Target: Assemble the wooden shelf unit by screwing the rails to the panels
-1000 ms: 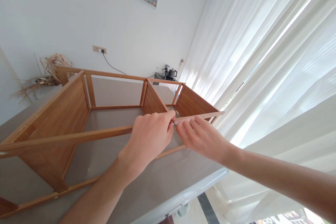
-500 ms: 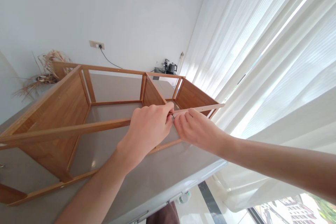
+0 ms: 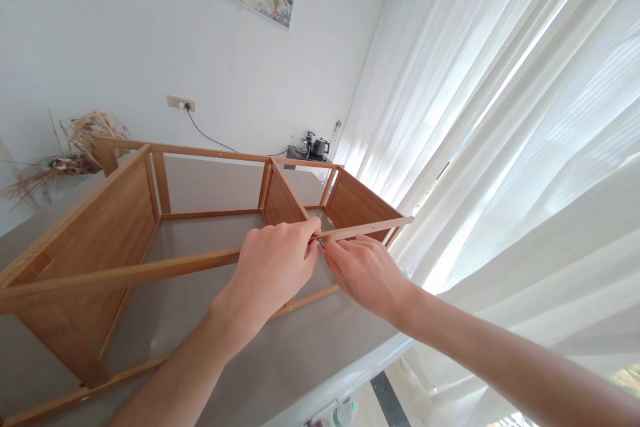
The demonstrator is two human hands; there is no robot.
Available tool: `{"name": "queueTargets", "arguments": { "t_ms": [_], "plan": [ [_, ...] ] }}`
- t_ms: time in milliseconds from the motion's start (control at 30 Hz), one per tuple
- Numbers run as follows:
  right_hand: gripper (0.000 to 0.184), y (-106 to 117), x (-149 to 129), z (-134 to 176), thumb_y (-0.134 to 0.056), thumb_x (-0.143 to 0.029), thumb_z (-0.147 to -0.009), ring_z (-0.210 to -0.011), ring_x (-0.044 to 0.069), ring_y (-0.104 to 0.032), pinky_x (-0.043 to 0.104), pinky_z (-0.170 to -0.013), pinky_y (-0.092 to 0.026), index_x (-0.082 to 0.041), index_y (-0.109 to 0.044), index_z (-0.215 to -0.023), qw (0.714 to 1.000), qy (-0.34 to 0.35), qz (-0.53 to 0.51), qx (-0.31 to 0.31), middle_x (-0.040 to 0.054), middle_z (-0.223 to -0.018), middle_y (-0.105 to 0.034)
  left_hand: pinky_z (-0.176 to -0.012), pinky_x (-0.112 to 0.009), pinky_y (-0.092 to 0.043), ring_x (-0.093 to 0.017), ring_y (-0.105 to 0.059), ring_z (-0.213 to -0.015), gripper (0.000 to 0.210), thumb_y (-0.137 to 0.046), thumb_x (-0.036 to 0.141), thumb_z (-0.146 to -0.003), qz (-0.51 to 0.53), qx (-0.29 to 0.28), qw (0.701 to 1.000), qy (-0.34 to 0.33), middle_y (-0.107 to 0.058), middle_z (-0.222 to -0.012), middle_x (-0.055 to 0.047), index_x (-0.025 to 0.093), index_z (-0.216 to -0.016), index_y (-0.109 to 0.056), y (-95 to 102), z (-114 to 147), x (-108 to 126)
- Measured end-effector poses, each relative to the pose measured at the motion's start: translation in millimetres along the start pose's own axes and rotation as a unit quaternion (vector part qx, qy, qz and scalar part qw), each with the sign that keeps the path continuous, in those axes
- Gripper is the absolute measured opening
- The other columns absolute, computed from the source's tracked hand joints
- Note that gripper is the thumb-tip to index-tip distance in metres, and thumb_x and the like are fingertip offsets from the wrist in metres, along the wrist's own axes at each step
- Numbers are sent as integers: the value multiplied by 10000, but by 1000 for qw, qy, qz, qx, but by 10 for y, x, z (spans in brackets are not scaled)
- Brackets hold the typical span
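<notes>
My left hand (image 3: 275, 273) is closed round the front rail (image 3: 185, 265) of a wooden furniture frame (image 3: 80, 213), thumb and fingers meeting near the middle divider (image 3: 284, 199). Close beside it, my right hand (image 3: 367, 273) pinches a small, thin metal piece (image 3: 321, 243) just below the rail. Whether this is a bolt or a key is too small to tell. The right-hand stretch of rail (image 3: 370, 229) passes behind my right fingers. My fingers partly hide the joint between rail and divider.
The frame lies on a grey tabletop (image 3: 295, 347). Dried stalks (image 3: 83, 140) are behind its left end. A dark kettle (image 3: 321, 146) stands at the back near white curtains (image 3: 450, 113). A wall socket (image 3: 180, 103) has a plugged-in black cord (image 3: 207, 138).
The view has tilted up, so the frame and hands sit lower and slightly left. My right fingers have shifted a little round the metal piece; my left hand keeps its grip on the rail.
</notes>
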State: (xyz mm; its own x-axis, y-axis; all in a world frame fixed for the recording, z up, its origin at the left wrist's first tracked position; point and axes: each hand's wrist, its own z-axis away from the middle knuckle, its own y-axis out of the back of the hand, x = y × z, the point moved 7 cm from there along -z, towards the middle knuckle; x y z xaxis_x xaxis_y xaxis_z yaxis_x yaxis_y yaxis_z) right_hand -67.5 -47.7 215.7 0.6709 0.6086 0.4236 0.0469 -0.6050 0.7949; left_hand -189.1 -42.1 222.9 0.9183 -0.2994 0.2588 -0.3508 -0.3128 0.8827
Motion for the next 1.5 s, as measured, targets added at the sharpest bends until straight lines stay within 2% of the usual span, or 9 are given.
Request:
{"name": "queueTargets", "arguments": {
  "t_ms": [133, 233, 367, 467, 733, 900, 1133, 1333, 1500],
  "plan": [
    [317, -72, 30, 64, -452, -230, -1006, -463, 111, -328, 286, -507, -184, -218, -432, -689, 987, -113, -118, -7, -57, -536, -421, -542, -278, -240, -222, -703, -692, 212, -464, 285, -938, 4, -9, 1000, 7, -737, -734, 18, 327, -1057, -634, -1, -17, -1],
    [340, -110, 0, 135, -442, -229, -1008, -471, 107, -306, 277, -513, -197, -217, -403, -670, 978, -136, -157, 25, -58, -531, -391, -548, -276, -244, -216, -709, -715, 238, -461, 279, -937, 7, -12, 1000, 11, -755, -782, 10, 328, -1089, -637, -13, -31, -9],
    [382, -81, -20, 191, -418, -213, -1032, -502, 114, -223, 276, -537, -223, -207, -411, -650, 981, -104, -130, 100, -53, -542, -392, -543, -278, -232, -215, -701, -671, 228, -462, 297, -938, -8, -5, 1000, 9, -739, -728, 19, 334, -1070, -644, -21, -33, -11],
    [394, -62, 3, 171, -430, -218, -1044, -514, 114, -213, 279, -549, -233, -199, -442, -651, 984, -89, -103, 118, -50, -549, -408, -536, -279, -232, -223, -704, -669, 234, -468, 305, -937, -17, 1, 1000, 7, -734, -711, 32, 351, -1084, -644, -17, -29, -10],
    [390, -53, -11, 97, -419, -222, -1057, -509, 112, -245, 292, -558, -228, -194, -476, -672, 989, -49, -67, 119, -46, -561, -443, -528, -285, -262, -239, -709, -673, 250, -454, 317, -948, -22, 10, 1000, -6, -744, -727, 54, 362, -1115, -634, -22, -6, -19],
    [399, -24, -16, 114, -417, -202, -1047, -494, 110, -242, 301, -550, -208, -197, -452, -649, 990, -40, -38, 129, -51, -537, -412, -524, -282, -263, -236, -709, -680, 232, -458, 319, -942, -28, 18, 999, -6, -758, -778, 57, 368, -1083, -634, -38, -13, -38],
    [282, 5, -86, 75, -480, -32, -918, -495, 107, -273, 310, -559, -185, -191, -458, -686, 991, 34, 82, 99, -53, -556, -371, -530, -280, -250, -230, -715, -688, 247, -462, 326, -950, -24, 16, 1000, -8, -760, -760, 34, 353, -1125, -634, -53, -15, -36],
    [168, 104, -162, 53, -501, 6, -870, -528, 125, -368, 323, -571, -181, -135, -558, -798, 965, 125, 212, 91, -24, -605, -434, -529, -281, -246, -231, -714, -687, 224, -474, 324, -948, -17, 21, 1000, -5, -751, -743, 47, 363, -1098, -636, -43, -16, -30],
    [189, 167, -216, 3, -521, 3, -869, -533, 131, -403, 330, -580, -175, -143, -549, -751, 943, 202, 254, 71, -10, -616, -465, -523, -281, -239, -232, -709, -682, 186, -470, 325, -951, -17, 0, 1000, 3, -743, -733, 47, 347, -1027, -639, -19, -21, -9]
  ]
}}
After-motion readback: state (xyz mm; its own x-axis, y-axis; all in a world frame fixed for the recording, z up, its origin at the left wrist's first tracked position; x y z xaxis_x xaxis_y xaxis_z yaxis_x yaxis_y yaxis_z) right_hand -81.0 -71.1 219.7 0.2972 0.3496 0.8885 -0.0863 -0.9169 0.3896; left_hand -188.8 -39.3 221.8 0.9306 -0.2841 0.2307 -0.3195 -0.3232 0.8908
